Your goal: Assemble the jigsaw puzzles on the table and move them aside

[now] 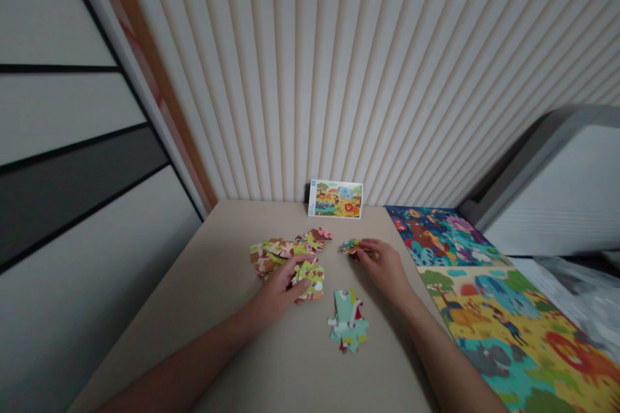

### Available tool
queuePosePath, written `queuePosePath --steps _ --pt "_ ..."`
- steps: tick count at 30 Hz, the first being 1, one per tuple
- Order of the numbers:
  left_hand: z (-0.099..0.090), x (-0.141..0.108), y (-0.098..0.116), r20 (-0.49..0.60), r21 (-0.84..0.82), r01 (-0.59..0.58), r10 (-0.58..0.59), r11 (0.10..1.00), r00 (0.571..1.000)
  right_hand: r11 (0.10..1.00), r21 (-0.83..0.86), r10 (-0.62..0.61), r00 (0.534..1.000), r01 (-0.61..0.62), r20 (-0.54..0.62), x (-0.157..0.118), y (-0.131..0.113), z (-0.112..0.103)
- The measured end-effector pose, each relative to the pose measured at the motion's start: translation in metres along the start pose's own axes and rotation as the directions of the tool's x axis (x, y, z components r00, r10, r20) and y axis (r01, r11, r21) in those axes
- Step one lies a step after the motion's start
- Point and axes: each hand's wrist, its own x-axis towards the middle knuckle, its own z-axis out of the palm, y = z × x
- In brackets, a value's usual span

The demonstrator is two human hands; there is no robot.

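Note:
My left hand (281, 290) is curled round a cluster of green and yellow puzzle pieces (312, 279), thumb on top of them. Beyond it spreads a heap of mixed puzzle pieces (274, 253). My right hand (380, 262) pinches pieces from a small pile of dark and teal puzzle pieces (349, 247), right of the heap. Nearer to me, between my forearms, lies a separate group of light teal pieces (347, 319) with bits of red and yellow.
A picture card (338, 199) of an animal scene leans upright at the table's back edge. On the right lie a finished savanna puzzle (518, 335) and a dark blue puzzle (445, 235). Clear plastic (586, 297) is at the far right. A pleated curtain (339, 77) hangs behind.

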Motion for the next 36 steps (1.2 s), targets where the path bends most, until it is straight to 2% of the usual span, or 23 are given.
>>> queuePosePath --steps 6,8,10,13,15,17,18,20,22,23,25,27,30,32,34,36 --pt "-0.001 0.001 -0.003 -0.001 0.087 -0.012 0.012 0.996 1.0 0.99 0.135 0.068 0.99 -0.051 -0.122 0.001 0.0 -0.002" --pt "0.0 0.001 -0.003 0.0 0.078 -0.012 0.012 0.997 1.0 0.968 0.251 0.065 0.988 -0.029 -0.137 0.0 -0.008 -0.002" --pt "0.0 0.002 -0.002 -0.011 0.056 -0.005 0.006 0.998 1.0 0.913 0.408 0.04 0.994 0.005 -0.102 -0.004 -0.02 0.0" --pt "0.0 0.003 0.001 -0.046 0.01 0.013 -0.012 1.0 0.999 0.816 0.571 -0.136 0.99 0.086 0.045 -0.013 -0.042 0.002" --pt "0.0 0.005 0.002 -0.061 -0.022 0.024 -0.025 0.999 0.998 0.782 0.605 -0.312 0.935 0.152 0.168 -0.018 -0.053 0.002" --pt "-0.001 0.005 0.002 -0.054 -0.041 0.034 -0.036 0.999 0.998 0.775 0.601 -0.417 0.872 0.195 0.255 -0.021 -0.056 0.001" --pt "-0.001 0.006 0.002 -0.046 -0.043 0.036 -0.038 0.998 0.998 0.79 0.577 -0.421 0.868 0.207 0.264 -0.02 -0.054 0.001" --pt "-0.001 0.005 0.001 -0.039 -0.03 0.036 -0.037 0.999 0.999 0.869 0.448 -0.331 0.921 0.211 0.208 -0.017 -0.043 0.0" --pt "-0.001 0.003 0.001 -0.042 -0.013 0.032 -0.032 0.999 0.999 0.969 0.198 -0.173 0.979 0.15 0.106 -0.01 -0.024 -0.002" --pt "-0.001 0.002 0.002 -0.04 -0.005 0.029 -0.029 1.0 0.999 0.994 0.053 -0.099 0.993 0.096 0.07 -0.007 -0.014 -0.002" --pt "-0.001 -0.002 0.005 -0.04 0.025 0.018 -0.017 1.0 0.999 0.988 -0.156 0.006 0.999 0.002 0.05 -0.001 0.005 -0.004" --pt "-0.002 -0.006 0.01 -0.057 0.127 -0.029 0.036 0.992 0.998 0.974 -0.22 0.064 0.995 -0.046 0.075 0.004 0.018 -0.007" --pt "-0.005 -0.013 0.021 -0.079 0.357 -0.118 0.156 0.926 0.985 0.987 -0.101 0.128 0.99 -0.122 0.055 0.009 0.024 -0.014" --pt "-0.008 -0.016 0.029 -0.061 0.468 -0.144 0.195 0.872 0.979 0.977 0.114 0.178 0.983 -0.182 0.042 0.011 0.02 -0.02" --pt "-0.011 -0.017 0.033 -0.023 0.538 -0.167 0.213 0.826 0.977 0.897 0.384 0.177 0.973 -0.221 0.145 0.01 0.011 -0.027" --pt "-0.013 -0.017 0.034 0.017 0.588 -0.211 0.248 0.781 0.969 0.785 0.558 0.069 0.933 -0.27 0.354 0.005 0.0 -0.032"
